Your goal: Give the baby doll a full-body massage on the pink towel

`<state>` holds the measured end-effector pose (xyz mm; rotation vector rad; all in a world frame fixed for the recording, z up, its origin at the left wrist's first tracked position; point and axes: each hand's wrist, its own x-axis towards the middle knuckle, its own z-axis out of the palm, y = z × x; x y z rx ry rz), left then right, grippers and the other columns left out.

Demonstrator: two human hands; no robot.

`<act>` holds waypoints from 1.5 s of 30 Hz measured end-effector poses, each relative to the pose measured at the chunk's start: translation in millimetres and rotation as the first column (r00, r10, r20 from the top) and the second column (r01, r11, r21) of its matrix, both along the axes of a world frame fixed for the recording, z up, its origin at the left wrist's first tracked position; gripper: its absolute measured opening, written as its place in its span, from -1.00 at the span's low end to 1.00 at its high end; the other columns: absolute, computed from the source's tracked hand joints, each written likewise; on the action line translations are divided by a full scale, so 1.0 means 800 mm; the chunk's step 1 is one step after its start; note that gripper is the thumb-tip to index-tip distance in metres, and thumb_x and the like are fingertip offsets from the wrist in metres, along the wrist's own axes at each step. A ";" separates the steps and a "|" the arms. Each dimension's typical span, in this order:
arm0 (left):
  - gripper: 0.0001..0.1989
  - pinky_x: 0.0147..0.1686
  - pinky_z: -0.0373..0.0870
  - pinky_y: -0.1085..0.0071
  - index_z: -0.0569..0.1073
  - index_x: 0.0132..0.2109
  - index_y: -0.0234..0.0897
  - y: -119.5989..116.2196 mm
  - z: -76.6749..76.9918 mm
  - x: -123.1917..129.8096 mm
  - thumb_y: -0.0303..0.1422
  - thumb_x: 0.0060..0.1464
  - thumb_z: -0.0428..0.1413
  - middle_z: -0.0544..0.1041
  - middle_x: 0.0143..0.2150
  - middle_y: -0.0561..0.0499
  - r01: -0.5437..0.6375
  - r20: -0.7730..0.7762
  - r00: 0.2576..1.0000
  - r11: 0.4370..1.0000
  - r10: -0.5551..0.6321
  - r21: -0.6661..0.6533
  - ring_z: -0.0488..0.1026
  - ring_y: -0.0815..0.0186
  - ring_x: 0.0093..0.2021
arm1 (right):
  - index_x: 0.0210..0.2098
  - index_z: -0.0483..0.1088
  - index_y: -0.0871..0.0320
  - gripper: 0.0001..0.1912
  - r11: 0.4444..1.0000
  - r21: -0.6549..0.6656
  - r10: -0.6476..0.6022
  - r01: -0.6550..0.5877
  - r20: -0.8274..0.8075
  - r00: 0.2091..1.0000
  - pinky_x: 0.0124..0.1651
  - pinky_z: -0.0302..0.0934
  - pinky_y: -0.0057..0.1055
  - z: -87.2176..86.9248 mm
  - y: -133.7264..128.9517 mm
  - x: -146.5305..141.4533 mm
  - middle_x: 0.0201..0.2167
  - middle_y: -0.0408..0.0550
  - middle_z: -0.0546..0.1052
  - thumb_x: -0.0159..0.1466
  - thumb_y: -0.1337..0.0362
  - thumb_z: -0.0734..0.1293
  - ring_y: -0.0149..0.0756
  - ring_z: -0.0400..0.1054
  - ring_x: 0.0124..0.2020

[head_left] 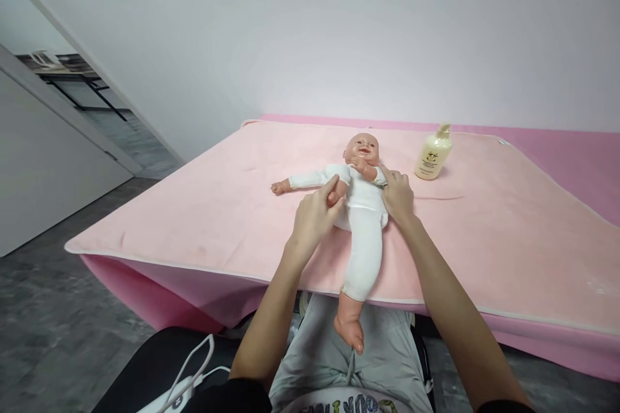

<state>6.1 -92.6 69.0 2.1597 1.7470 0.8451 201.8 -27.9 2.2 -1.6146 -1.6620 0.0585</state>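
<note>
A baby doll [364, 200] with a white cloth body lies on its back on the pink cloth, head toward the wall. One leg stretches down over the table's front edge; the other is bent up, its foot near the chest. My left hand [316, 211] has its thumb and fingers closed round that raised foot. On the other side, my right hand [398, 195] grips the doll at its upper arm, beside the shoulder. One doll arm reaches out to the left, and the other is folded under the chin.
A pale yellow pump bottle [433, 153] stands right of the doll's head. The pink cloth [203, 206] covers the table, with a white wall [339, 51] behind. A white cable and power strip [181, 390] lie at the lower left.
</note>
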 end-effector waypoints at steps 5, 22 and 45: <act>-0.47 -0.30 0.35 0.42 0.27 0.21 -0.25 -0.060 0.023 -0.016 -0.16 0.13 -0.03 0.58 -0.26 -0.06 -0.060 -0.073 0.995 0.996 0.065 0.070 0.52 0.18 -0.26 | 0.08 0.27 0.05 -0.42 0.999 0.015 -0.025 0.031 -0.286 0.958 -0.02 0.14 -0.27 -0.004 0.004 -0.001 -0.11 -0.01 0.43 0.08 0.49 0.08 -0.18 0.21 -0.11; -0.64 -0.39 0.28 0.45 0.37 0.00 -0.16 -0.047 0.019 -0.009 -0.48 0.04 -0.02 0.51 -0.23 -0.02 -0.027 -0.155 0.986 0.968 0.068 0.251 0.46 0.27 -0.32 | 0.02 0.32 0.15 -0.50 0.998 0.050 -0.040 0.046 -0.100 0.994 -0.12 0.15 -0.27 0.004 -0.004 -0.006 -0.15 0.07 0.44 0.10 0.43 0.09 -0.12 0.24 -0.12; -0.64 -0.11 0.40 0.34 0.30 0.07 -0.23 -0.078 -0.002 -0.011 -0.47 0.11 0.00 0.47 -0.02 -0.12 -0.057 -0.044 0.994 0.819 0.099 0.571 0.43 0.22 -0.02 | -0.26 0.37 0.14 -0.74 0.979 -0.037 -0.178 0.200 -0.634 0.753 -0.31 0.21 -0.38 0.000 0.012 0.012 -0.35 -0.09 0.45 0.06 0.28 0.18 -0.29 0.31 -0.35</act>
